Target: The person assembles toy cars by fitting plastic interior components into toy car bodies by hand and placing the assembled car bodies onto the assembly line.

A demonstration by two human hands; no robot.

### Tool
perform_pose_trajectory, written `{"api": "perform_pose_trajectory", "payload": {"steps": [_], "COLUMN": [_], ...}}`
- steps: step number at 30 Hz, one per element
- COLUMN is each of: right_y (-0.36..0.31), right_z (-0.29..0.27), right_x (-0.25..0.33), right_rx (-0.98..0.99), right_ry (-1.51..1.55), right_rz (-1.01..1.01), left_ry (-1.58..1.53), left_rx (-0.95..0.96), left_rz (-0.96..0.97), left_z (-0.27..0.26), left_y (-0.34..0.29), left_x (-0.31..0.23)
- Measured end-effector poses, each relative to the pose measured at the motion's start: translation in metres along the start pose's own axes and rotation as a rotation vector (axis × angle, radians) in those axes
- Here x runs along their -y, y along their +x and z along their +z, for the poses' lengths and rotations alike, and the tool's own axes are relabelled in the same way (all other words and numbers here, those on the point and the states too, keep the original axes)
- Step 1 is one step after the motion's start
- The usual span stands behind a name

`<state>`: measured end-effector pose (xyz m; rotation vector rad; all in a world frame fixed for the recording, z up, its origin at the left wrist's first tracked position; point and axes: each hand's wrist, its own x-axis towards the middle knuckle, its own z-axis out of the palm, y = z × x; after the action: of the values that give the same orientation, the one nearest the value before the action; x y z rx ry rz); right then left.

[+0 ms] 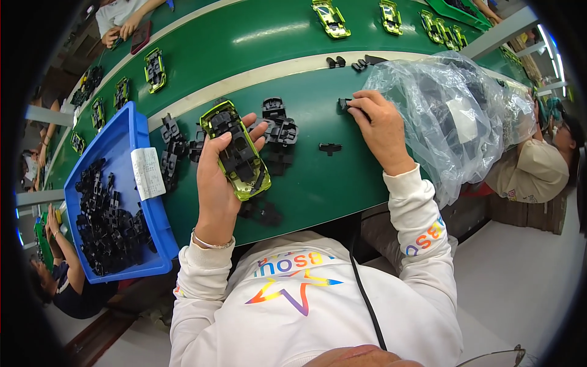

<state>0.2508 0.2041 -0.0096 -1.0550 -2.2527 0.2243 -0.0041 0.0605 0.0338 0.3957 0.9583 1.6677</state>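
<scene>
My left hand (216, 183) is wrapped round a yellow-green toy car body (239, 156), its black interior part turned upward and my thumb lying over it. At the right, my right hand (384, 131) pinches a small black plastic part (343, 106) between thumb and fingertips, just above the green tabletop. A T-shaped black piece (330, 148) lies on the table between my hands. Beyond the car body are several loose black interior parts (280, 129), and more black parts (173, 144) lie to its left.
A blue bin (164, 235) full of black parts stands at the left. Clear plastic bags (428, 92) bulge at the right. Small black pieces (335, 62) lie near the pale table strip (284, 68). Green car bodies (331, 18) sit on the far surface; other people work around.
</scene>
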Motion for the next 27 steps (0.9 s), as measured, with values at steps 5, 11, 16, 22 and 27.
{"api": "perform_pose_trajectory", "payload": {"steps": [5,11,16,22,27], "right_y": [0.009,0.028,0.03,0.028,0.031], "right_z": [-0.014,-0.022,-0.004,0.011,0.004], "right_x": [0.015,0.082,0.153,0.176,0.182], "right_rx": [0.092,0.253,0.207,0.227,0.339], "right_ry": [0.609,1.315,1.414,1.223,1.25], "right_rz": [0.319,0.639,0.582,0.476,0.569], "left_ry": [-0.086,-0.199,-0.29,-0.224,-0.172], "left_rx": [-0.026,-0.028,0.037,0.033,0.002], "left_rz": [-0.027,-0.053,0.04,0.211,0.326], "left_z": [-0.007,-0.01,-0.005,-0.006,-0.006], "left_y": [-0.007,-0.01,-0.009,-0.021,-0.02], "left_x": [-0.004,0.003,0.02,0.015,0.013]}}
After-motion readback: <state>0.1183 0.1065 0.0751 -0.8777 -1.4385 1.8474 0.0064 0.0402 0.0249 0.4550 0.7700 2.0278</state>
